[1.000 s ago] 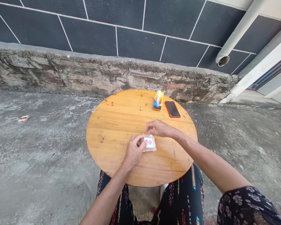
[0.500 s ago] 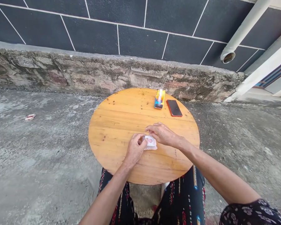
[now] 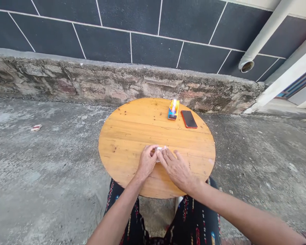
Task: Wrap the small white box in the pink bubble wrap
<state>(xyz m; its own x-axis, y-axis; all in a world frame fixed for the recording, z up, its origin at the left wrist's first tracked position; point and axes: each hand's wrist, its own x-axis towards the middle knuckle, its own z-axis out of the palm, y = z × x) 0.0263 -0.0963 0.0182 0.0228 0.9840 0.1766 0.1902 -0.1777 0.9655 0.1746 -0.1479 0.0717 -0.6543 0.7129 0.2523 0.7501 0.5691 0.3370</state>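
Note:
A small white packet (image 3: 159, 148) lies on the round wooden table (image 3: 132, 129) in front of me, mostly covered by my hands. My left hand (image 3: 147, 160) pinches its left edge between thumb and fingers. Over the packet's top and right side rests my right hand (image 3: 174, 166), palm down with its fingers stretched out and somewhat apart. Only a bit of the packet's white surface shows between the fingertips.
Near the table's far edge stand a yellow and blue tape dispenser (image 3: 173, 109) and a phone in a red case (image 3: 189, 119). Beyond them runs a low stone wall base (image 3: 104, 81). A drainpipe (image 3: 260, 37) comes down at the upper right.
My right hand has come down and toward me from beyond the packet and now lies flat over it, hiding its pink print. The left hand keeps its pinch. The view has shifted slightly.

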